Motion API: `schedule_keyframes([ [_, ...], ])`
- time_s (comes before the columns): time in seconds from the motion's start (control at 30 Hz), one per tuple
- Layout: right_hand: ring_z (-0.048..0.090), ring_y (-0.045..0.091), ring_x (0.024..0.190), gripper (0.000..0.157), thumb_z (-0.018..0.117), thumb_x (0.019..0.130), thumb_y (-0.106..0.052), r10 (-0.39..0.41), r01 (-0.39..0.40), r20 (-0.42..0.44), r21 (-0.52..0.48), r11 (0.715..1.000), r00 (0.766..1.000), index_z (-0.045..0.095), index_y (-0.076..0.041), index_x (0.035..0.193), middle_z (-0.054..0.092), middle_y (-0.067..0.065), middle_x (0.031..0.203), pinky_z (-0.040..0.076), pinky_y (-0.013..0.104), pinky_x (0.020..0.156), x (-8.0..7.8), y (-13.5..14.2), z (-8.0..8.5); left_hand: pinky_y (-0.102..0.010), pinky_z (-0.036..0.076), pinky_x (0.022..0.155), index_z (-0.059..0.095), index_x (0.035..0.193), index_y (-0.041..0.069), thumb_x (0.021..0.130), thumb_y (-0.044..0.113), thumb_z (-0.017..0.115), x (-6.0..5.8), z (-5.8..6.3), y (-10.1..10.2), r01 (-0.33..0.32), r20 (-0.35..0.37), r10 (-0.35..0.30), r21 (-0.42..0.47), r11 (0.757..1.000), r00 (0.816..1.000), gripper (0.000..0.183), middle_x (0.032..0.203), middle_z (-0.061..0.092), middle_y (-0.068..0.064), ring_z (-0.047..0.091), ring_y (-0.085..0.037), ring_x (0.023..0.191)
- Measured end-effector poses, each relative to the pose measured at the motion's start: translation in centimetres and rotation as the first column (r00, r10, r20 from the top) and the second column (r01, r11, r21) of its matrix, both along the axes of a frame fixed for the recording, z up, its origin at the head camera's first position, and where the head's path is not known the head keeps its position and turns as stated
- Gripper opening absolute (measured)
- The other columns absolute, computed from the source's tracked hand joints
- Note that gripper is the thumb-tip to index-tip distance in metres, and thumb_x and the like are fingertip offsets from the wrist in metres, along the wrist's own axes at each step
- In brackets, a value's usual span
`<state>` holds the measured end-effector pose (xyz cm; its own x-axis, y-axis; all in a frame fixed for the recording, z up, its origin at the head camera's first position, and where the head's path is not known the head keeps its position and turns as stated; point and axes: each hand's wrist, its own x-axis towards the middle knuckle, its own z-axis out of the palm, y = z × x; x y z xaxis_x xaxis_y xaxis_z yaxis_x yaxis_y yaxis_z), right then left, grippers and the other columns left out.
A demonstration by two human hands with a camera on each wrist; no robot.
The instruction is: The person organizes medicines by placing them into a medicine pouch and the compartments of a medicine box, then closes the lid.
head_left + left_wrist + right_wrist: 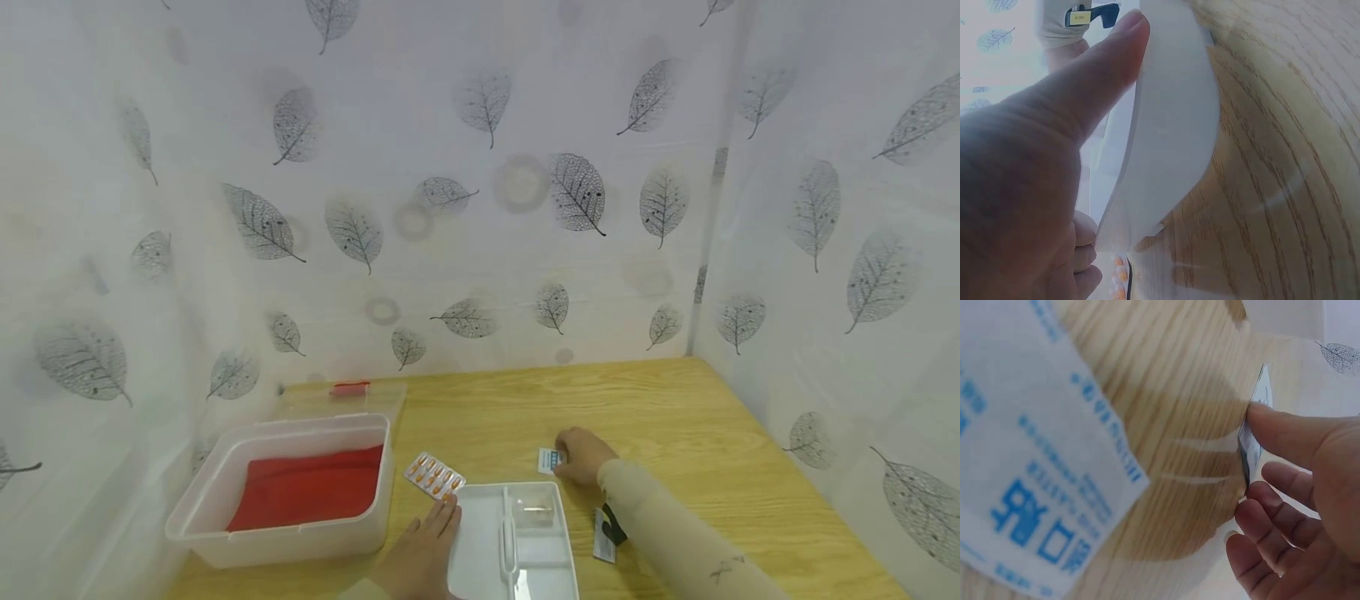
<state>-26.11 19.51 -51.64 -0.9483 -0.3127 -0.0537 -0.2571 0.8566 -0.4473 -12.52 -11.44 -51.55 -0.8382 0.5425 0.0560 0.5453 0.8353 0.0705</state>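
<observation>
My right hand (583, 457) pinches a small white-and-blue packet (549, 460) at the tabletop. In the right wrist view, the thumb presses on this packet (1264, 390), with fingertips at its lower edge. A second packet (603, 537), printed as a wound plaster (1041, 519), lies under the right wrist. My left hand (423, 542) rests along the left side of a white compartment tray (476, 533). Its straight thumb lies over the tray's rim in the left wrist view. Beyond the left fingertips is a blister pack (435, 477) of orange capsules.
A translucent plastic bin (300, 533) with red cloth (311, 492) inside stands at the left. Behind it lies a clear lid (386, 396) with a red latch (349, 388). Leaf-printed curtains (480, 250) enclose the wooden table (660, 408). A small clear box (534, 508) sits in the tray's upper-right compartment.
</observation>
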Motion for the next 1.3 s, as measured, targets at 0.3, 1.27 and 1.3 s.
schedule_keyframes([
  [0.3,0.059,0.025,0.090,0.042,0.082,0.074,-0.016,-0.059,0.063,0.128,-0.028,0.998,0.990,0.061,0.001,0.106,0.062,0.009,0.099,0.050,0.045,0.084,-0.2,0.7,0.5,-0.053,0.046,0.094,0.044,0.139,-0.005,0.056,0.082,0.067,0.1,0.4,0.0,0.011,0.002,-0.011,0.015,1.000,1.000,0.122,0.148,0.038,-0.019,0.039,-0.033,0.134],
  [1.27,0.061,0.012,0.075,0.007,0.064,0.092,-0.015,0.399,-0.282,0.225,-0.419,0.863,0.889,0.063,-0.017,0.099,0.065,-0.006,0.086,0.053,0.028,0.065,7.7,0.2,6.0,-0.054,0.043,0.097,0.041,0.141,-0.006,0.056,0.086,0.064,0.4,0.4,0.0,-0.032,0.040,0.030,0.062,0.998,0.999,0.127,0.149,0.036,-0.021,0.038,-0.034,0.134],
  [1.3,0.060,0.010,0.074,0.007,0.065,0.091,-0.014,0.426,-0.308,0.236,-0.410,0.859,0.874,0.063,-0.017,0.097,0.064,-0.007,0.084,0.052,0.026,0.064,8.2,-0.1,5.9,-0.054,0.042,0.097,0.040,0.141,-0.006,0.056,0.086,0.063,0.5,0.5,0.1,-0.036,0.050,0.032,0.066,0.997,0.998,0.127,0.149,0.035,-0.021,0.037,-0.034,0.135],
])
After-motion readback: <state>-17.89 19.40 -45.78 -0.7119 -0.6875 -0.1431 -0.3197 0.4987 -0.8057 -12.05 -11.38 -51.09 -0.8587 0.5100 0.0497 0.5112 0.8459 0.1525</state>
